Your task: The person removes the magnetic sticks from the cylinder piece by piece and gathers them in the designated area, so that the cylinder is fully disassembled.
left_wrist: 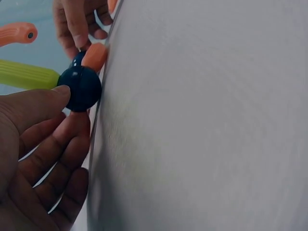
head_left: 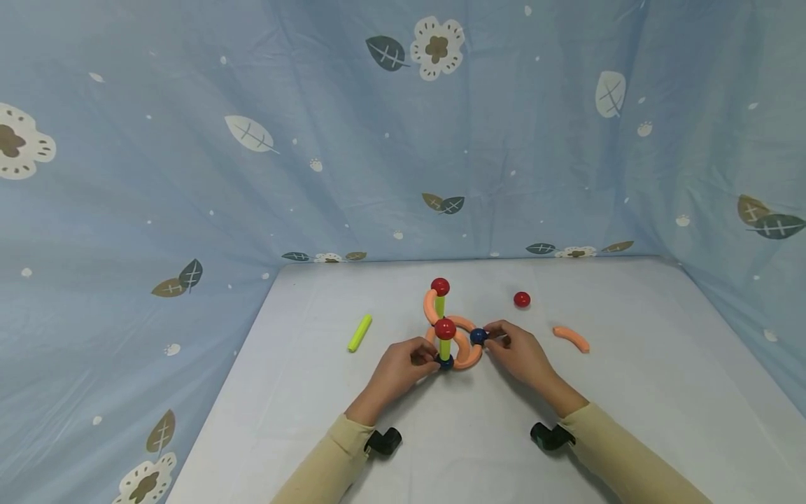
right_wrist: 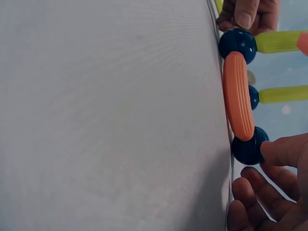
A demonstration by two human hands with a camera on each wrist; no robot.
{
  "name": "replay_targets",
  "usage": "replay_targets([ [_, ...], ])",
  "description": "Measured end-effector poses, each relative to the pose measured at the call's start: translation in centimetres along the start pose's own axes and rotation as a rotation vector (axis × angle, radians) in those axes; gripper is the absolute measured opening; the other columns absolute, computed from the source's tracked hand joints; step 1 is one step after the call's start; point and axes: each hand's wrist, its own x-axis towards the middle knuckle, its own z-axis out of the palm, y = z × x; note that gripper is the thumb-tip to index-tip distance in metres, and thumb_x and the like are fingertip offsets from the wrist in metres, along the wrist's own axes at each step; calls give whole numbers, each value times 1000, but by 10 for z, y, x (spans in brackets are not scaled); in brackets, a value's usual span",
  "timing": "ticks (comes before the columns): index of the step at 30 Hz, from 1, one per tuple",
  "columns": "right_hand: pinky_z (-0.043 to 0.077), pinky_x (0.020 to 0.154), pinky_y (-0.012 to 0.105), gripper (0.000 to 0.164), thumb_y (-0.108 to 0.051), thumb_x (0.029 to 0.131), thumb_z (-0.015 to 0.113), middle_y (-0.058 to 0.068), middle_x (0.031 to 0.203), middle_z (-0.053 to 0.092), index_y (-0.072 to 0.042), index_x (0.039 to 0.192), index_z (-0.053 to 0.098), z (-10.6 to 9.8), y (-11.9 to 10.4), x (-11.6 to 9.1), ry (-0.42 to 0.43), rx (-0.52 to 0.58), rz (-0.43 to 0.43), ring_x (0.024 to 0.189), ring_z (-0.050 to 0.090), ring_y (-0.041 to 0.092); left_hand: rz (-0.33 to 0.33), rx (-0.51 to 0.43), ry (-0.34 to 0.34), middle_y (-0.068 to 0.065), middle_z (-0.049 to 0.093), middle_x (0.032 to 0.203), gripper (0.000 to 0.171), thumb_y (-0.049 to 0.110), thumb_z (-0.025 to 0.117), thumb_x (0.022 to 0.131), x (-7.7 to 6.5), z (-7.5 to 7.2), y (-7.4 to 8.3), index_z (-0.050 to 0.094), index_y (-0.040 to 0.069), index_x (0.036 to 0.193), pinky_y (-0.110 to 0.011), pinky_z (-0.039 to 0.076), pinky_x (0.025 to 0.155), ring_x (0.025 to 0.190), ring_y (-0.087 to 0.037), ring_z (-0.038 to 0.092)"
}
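Note:
A toy frame of balls and rods stands mid-table, its low ring made of curved orange rods (head_left: pixel 467 362) joined by blue balls. My left hand (head_left: pixel 403 367) pinches the front blue ball (left_wrist: pixel 84 89) between thumb and fingers. From that ball a yellow-green rod (head_left: pixel 445 350) rises to a red ball (head_left: pixel 445 329). On the ring's right side, my right hand (head_left: pixel 518 351) pinches another blue ball (right_wrist: pixel 249 148) at its outer side. A second upright rod at the back carries a red ball (head_left: pixel 440 287), with a curved orange rod (head_left: pixel 430 308) arching down from it.
A loose yellow-green rod (head_left: pixel 359 333) lies left of the frame. Behind my right hand is a loose red ball (head_left: pixel 522 299), and a curved orange rod (head_left: pixel 571 339) lies further right. A blue patterned curtain (head_left: pixel 403 140) hangs along the white table's (head_left: pixel 302 392) back edge.

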Motion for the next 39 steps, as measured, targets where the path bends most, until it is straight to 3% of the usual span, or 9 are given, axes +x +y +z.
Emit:
replay_targets([
  [11,55,73,33,28,-19,98,69,8,115,70,-9,124,67,-8,-10,-11,-7,25,-5,91,63,19,-3,49,61,13,70,91,17,24,79,92,-2,-10,0,72,18,106,-25,56,77,85,-3,65],
  [20,55,77,34,26,-18,97,70,4,111,70,-10,121,69,-12,-20,-21,21,49,-85,91,63,18,-2,47,155,8,70,97,21,22,76,94,-1,-27,8,73,11,112,-33,56,89,92,-8,65],
  [29,56,83,38,25,-15,97,70,1,112,70,-9,121,69,-13,-27,-27,35,73,-119,97,64,17,76,14,290,4,73,103,21,16,76,93,-1,-40,19,73,7,112,-43,58,87,94,-14,67],
  [35,57,84,39,24,-14,97,71,1,114,70,-9,121,68,-13,-32,-31,48,82,-157,98,65,16,105,-18,327,6,72,106,17,19,75,95,-3,-46,27,73,14,110,-44,57,88,96,-12,66],
  [39,58,83,38,25,-13,97,71,0,114,70,-10,121,68,-14,-36,-35,68,90,-189,99,65,15,132,-7,344,4,71,110,20,21,75,95,-2,-49,34,72,12,113,-40,57,89,100,-14,65],
])
